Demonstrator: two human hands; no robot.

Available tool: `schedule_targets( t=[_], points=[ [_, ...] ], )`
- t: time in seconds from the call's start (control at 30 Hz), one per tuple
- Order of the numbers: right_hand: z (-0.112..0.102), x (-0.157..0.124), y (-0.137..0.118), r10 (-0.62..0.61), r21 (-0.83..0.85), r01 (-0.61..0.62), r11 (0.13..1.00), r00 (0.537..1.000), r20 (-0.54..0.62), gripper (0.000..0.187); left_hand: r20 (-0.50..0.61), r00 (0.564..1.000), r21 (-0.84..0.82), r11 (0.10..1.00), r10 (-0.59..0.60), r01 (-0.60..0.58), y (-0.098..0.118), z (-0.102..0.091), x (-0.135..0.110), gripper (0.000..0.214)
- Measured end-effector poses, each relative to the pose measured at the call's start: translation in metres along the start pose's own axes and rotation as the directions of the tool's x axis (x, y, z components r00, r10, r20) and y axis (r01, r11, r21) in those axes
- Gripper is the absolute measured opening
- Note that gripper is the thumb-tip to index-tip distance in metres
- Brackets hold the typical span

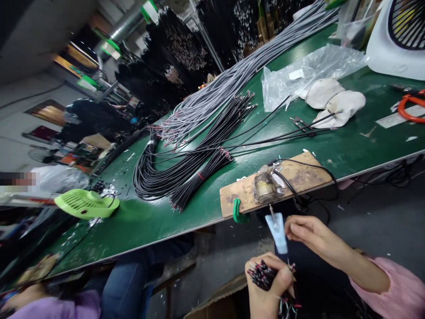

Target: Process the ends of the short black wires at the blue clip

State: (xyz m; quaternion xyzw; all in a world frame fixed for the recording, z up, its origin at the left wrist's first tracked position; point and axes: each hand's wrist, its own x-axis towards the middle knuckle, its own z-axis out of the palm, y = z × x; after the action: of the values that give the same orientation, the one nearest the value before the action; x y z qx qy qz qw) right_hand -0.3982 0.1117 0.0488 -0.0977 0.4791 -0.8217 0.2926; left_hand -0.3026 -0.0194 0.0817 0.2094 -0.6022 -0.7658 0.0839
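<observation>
My left hand [267, 288], low in the head view, is wrapped round a bundle of black cables [262, 274] with red, white and black wire ends showing. From its fingertips a thin wire end points up toward a light-blue tapered piece [278, 232]. That piece sits on the metal shaft [272, 212] of a small motor [266, 186], just past the table edge. Right beside the blue piece is my right hand [310, 232], its fingers curled and pressed together; what they hold, if anything, is hidden.
The motor sits on a wooden board [232, 195] held by a green clamp [237, 210]. On the green table lie black cables [172, 173], grey cables [212, 102], white gloves [335, 99], orange-handled scissors [411, 108] and a green fan [86, 204]. A co-worker's purple sleeve [63, 305] shows lower left.
</observation>
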Motion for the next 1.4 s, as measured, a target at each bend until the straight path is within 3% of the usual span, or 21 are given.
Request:
schedule_targets(
  t=[0.1, 0.13, 0.2, 0.27, 0.37, 0.57, 0.8, 1.13, 1.27, 1.4],
  points=[
    [0.003, -0.014, -0.01, -0.12, -0.276, 0.14, 0.951, 0.989, 0.088, 0.026, -0.043, 0.974, -0.022, 0.975, -0.221, 0.221, -0.01, 0.003, -0.009, 0.045],
    [0.006, -0.019, -0.013, -0.166, -0.345, 0.203, 0.916, 0.977, 0.134, 0.023, -0.091, 0.969, 0.005, 0.973, -0.229, 0.23, -0.015, 0.005, -0.012, 0.045],
    [0.013, -0.025, -0.019, -0.248, -0.456, 0.307, 0.836, 0.951, 0.186, 0.016, -0.202, 0.968, 0.092, 0.981, -0.148, 0.169, -0.023, 0.008, -0.015, 0.044],
    [0.017, -0.027, -0.022, -0.299, -0.526, 0.331, 0.783, 0.943, 0.148, 0.017, -0.274, 0.96, 0.155, 0.982, -0.061, 0.107, -0.029, 0.009, -0.016, 0.043],
    [0.017, -0.027, -0.02, -0.283, -0.523, 0.287, 0.802, 0.955, 0.09, 0.025, -0.316, 0.948, 0.147, 0.985, -0.045, 0.095, -0.034, 0.007, -0.016, 0.041],
    [0.007, -0.028, -0.01, -0.246, -0.499, 0.255, 0.829, 0.966, 0.084, 0.028, -0.228, 0.954, 0.04, 0.977, -0.194, 0.208, -0.032, 0.003, -0.019, 0.041],
    [0.008, -0.031, -0.011, -0.239, -0.516, 0.279, 0.81, 0.96, 0.144, 0.022, -0.189, 0.969, 0.001, 0.987, -0.16, 0.163, -0.04, 0.001, -0.021, 0.041],
    [0.013, -0.032, -0.006, -0.43, -0.597, 0.415, 0.686, 0.894, 0.128, 0.013, -0.091, 0.984, -0.086, 0.986, -0.151, 0.143, -0.038, -0.001, -0.02, 0.035],
    [0.012, -0.031, -0.002, -0.383, -0.567, 0.386, 0.728, 0.915, 0.13, 0.014, -0.011, 0.983, -0.163, 0.97, -0.185, 0.18, -0.03, 0.0, -0.017, 0.035],
    [0.009, -0.032, 0.002, -0.352, -0.536, 0.335, 0.775, 0.933, 0.075, 0.016, -0.031, 0.975, -0.217, 0.954, -0.219, 0.208, -0.025, 0.003, -0.015, 0.035]
  ],
)
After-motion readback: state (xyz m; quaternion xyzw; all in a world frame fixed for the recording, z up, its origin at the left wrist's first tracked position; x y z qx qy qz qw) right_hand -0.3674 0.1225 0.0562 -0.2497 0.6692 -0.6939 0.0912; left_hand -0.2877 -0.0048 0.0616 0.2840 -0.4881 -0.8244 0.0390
